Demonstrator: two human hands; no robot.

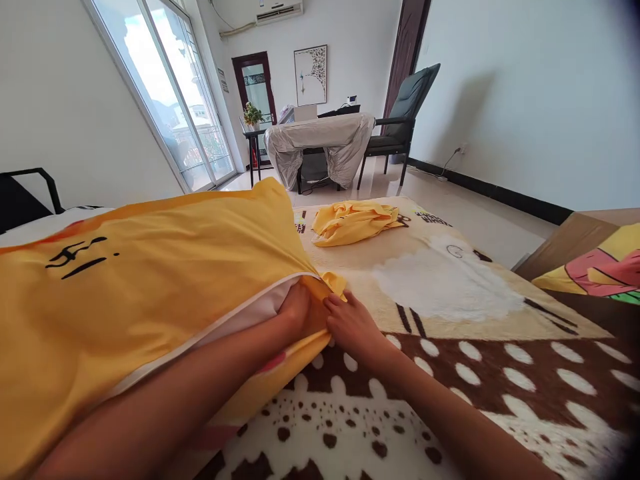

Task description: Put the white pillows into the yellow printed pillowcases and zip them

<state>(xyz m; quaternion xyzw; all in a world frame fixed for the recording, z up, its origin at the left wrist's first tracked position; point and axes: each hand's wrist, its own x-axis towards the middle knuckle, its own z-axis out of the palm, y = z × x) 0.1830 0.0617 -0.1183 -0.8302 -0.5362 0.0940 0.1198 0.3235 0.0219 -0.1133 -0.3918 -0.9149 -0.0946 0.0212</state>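
Note:
A large yellow pillowcase (200,247) with a black-line face print bulges across the left side. Along its near side runs a long slit edged in white, and a white inner piece (250,313) shows within. My left hand (296,308) is inside this slit near its far corner; its fingers are hidden by the cloth. At that corner my right hand (350,323) has its fingers closed on the pillowcase's edge. A small bunched bit of yellow cloth sticks out just beyond the right fingertips.
A crumpled yellow cloth (357,222) lies farther back on the patterned fleece blanket (450,373). At right is a cardboard box (565,243) with a colourful printed cloth (600,267). Behind stand a covered table (320,137) and a dark armchair (400,120).

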